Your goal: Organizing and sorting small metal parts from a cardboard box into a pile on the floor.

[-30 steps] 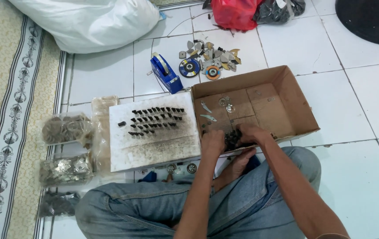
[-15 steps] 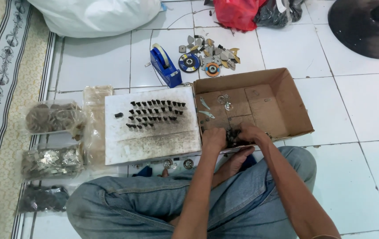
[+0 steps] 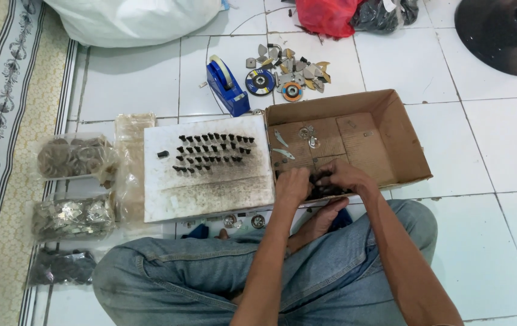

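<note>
Cardboard box [image 3: 391, 130] holds a heap of small dark parts [image 3: 325, 184] at its near edge. Left hand [image 3: 293, 186] and right hand [image 3: 343, 175] remain there as half a second ago, fingers curled into the heap; sorting continues. Rows on the white board [image 3: 210, 193] look unchanged.

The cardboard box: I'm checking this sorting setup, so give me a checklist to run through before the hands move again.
1. Both hands inside the cardboard box: ok, left hand and right hand are on the dark small parts.
2. A part gripped: cannot tell.
3. Free space on the white board: ok.
4. Rows of dark pieces orderly: ok.
5. Tape dispenser clear of the board: ok.
</note>
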